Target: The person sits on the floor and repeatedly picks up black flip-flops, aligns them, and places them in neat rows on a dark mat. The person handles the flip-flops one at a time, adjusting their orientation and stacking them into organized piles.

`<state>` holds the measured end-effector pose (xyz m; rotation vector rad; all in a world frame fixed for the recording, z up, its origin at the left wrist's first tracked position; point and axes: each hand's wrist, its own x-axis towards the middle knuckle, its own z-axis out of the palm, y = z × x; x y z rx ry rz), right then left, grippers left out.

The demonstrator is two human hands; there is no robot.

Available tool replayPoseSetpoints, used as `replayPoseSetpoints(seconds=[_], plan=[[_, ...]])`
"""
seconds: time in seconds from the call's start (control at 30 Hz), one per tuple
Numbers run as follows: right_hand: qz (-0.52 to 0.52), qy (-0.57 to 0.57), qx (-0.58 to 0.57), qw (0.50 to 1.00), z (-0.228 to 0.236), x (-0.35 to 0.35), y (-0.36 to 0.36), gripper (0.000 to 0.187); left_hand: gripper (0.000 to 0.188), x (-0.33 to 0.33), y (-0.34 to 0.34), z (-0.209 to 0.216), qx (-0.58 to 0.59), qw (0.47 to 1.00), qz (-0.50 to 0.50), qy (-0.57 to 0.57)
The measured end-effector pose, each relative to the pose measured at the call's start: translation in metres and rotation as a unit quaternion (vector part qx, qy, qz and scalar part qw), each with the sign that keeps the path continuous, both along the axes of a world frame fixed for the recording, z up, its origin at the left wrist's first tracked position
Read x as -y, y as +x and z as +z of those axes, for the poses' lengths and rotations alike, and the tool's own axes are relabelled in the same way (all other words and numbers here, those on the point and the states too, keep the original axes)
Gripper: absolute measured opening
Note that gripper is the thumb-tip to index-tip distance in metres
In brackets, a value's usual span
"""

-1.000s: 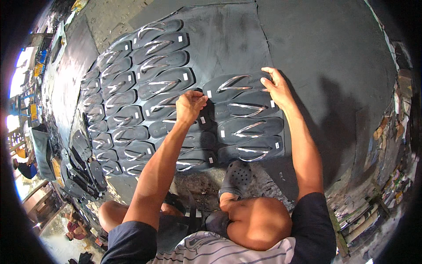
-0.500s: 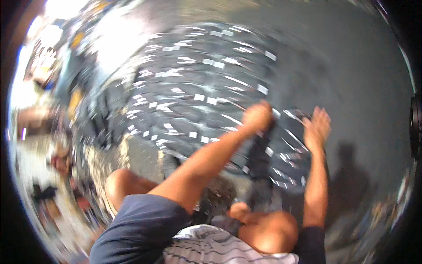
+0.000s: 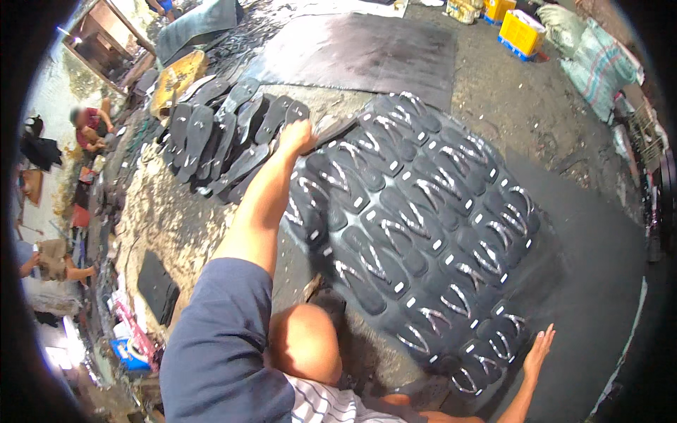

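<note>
My left hand (image 3: 299, 139) reaches far forward, fingers closed round the near end of a black sandal sole (image 3: 296, 112) at the edge of a loose pile. The other black soles (image 3: 201, 132) in that pile lean on one another and show no straps. To the right, rows of black flip-flops (image 3: 423, 197) with shiny V-shaped straps and small white labels lie close together on a dark sheet (image 3: 592, 282). Beside the nearest flip-flops, my right hand (image 3: 539, 350) is open with its fingers stretched out, holding nothing.
A large grey sheet (image 3: 352, 53) lies beyond the rows. Yellow crates (image 3: 520, 34) and pale sacks (image 3: 599, 67) stand at the far right. Dark flat pieces (image 3: 158, 285) lie left of my arm. Two other people are at the left, one seated (image 3: 92, 130).
My left hand has gone from the flip-flop rows to the sole pile and closed on a sole there. The view has swung left. My right hand stays open beside the rows.
</note>
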<state>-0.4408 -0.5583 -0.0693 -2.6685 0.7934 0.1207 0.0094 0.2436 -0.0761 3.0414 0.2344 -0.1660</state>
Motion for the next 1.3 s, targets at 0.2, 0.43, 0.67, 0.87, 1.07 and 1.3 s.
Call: replayPoseSetpoints(seconds=[0.2,0.43,0.67,0.87,1.07,1.3], plan=[[0.100,-0.124,-0.065,0.985,0.113,-0.085,0.080,0.056,0.066,-0.038,0.004,-0.052,0.052,0.992,0.098,-0.059],[0.184,-0.109,-0.023,0.977,0.153,-0.191,0.219,0.049,0.074,-0.095,0.067,-0.045,0.083,0.968,0.174,-0.159],[0.404,-0.002,0.041,0.914,0.150,-0.349,0.366,0.061,0.063,-0.103,0.104,-0.062,0.163,0.958,0.059,-0.229],[0.346,0.309,0.090,0.881,0.146,-0.457,0.424,0.075,0.075,0.043,0.028,0.073,0.120,0.813,-0.218,-0.526],[0.382,0.186,0.072,0.902,0.193,-0.485,0.442,0.050,0.084,0.100,-0.023,0.133,-0.049,0.596,-0.156,-0.786],[0.346,0.442,0.055,0.826,0.207,-0.432,0.418,0.032,0.047,0.150,-0.039,0.161,0.073,0.704,-0.150,-0.690]])
